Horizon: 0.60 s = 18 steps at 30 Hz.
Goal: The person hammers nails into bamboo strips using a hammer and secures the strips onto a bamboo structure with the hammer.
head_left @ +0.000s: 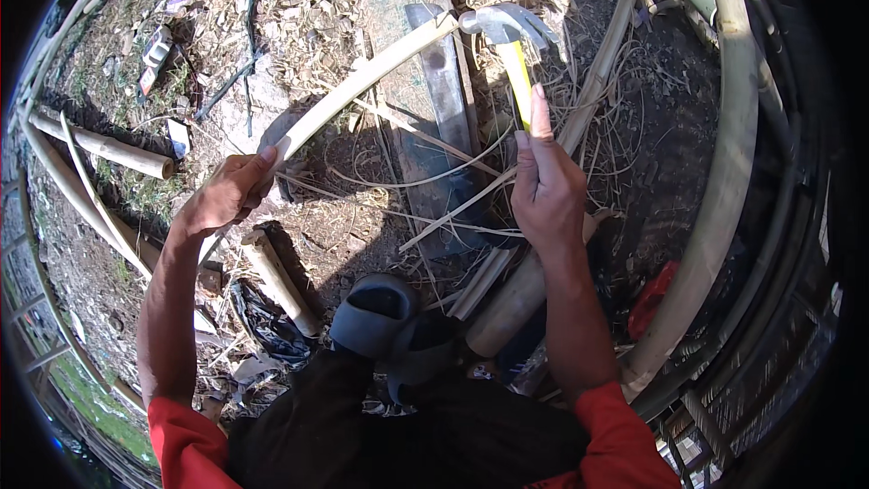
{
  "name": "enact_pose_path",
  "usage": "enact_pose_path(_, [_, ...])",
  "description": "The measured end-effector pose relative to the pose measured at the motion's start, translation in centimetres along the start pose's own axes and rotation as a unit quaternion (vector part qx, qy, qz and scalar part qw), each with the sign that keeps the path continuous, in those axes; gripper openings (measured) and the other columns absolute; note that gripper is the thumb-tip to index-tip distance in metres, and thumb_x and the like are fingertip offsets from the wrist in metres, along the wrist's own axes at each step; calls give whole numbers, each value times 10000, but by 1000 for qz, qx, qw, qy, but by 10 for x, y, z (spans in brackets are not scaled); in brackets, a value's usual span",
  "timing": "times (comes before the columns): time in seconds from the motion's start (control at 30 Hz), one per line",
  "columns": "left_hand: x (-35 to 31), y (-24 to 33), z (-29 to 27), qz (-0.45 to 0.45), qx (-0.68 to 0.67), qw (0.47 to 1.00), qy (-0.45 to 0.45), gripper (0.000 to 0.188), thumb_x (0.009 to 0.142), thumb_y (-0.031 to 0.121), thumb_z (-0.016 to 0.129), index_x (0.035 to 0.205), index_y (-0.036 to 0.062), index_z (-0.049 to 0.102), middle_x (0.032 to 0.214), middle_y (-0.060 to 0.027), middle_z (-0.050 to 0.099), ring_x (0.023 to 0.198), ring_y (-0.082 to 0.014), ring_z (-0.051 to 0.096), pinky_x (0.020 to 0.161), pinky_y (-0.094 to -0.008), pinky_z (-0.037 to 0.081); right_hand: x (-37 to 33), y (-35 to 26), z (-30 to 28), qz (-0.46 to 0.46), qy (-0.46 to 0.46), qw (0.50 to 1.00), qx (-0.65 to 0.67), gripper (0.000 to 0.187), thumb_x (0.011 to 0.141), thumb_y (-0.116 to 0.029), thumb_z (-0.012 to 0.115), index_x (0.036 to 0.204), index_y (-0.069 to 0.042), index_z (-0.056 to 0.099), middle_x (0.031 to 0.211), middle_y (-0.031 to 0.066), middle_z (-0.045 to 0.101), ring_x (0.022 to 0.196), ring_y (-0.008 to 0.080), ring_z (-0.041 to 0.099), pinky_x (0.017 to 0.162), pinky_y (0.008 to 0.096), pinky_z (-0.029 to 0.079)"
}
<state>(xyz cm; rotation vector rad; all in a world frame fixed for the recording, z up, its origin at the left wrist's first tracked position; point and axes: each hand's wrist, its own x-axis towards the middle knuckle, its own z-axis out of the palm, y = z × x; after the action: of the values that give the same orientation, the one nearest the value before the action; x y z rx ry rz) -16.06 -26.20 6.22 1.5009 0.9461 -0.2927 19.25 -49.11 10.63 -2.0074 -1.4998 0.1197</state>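
Note:
My left hand (231, 188) is closed round the lower end of a pale split bamboo strip (362, 80), which slants up and away to the right. My right hand (550, 192) grips a claw hammer (518, 72) by its yellow handle, thumb laid along it. The hammer's grey head is up beside the far end of the strip; whether they touch I cannot tell. Beneath that end, a broad dark metal blade (444, 81), like a machete's, lies along a weathered wooden plank (385, 0). Its handle end is in shadow.
Thin bamboo shavings (389, 183) litter the ground and plank. A short bamboo piece (279, 282) lies near my feet, by a grey shoe (376, 312). Thick bamboo poles (733, 154) curve along the right. Another cut pole (109, 145) lies at the left, near black plastic (272, 321).

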Motion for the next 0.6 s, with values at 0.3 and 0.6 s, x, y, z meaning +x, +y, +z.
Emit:
enact_pose_path(0.3, [-24,35,0,-34,146,985,88,816,1028,741,304,948,53,735,582,40,345,498,-112,314,493,-391,276,27,-18,-2,-44,25,999,16,713,934,-8,660,1592,-157,431,769,139,641,674,296,681,628,422,550])
enact_pose_path(0.6, [-16,11,0,54,196,975,85,725,1110,598,242,1272,60,699,626,-3,352,547,-143,330,549,-434,345,39,-25,-2,-68,29,997,6,872,832,104,668,1611,-184,403,753,125,646,633,269,655,585,415,535])
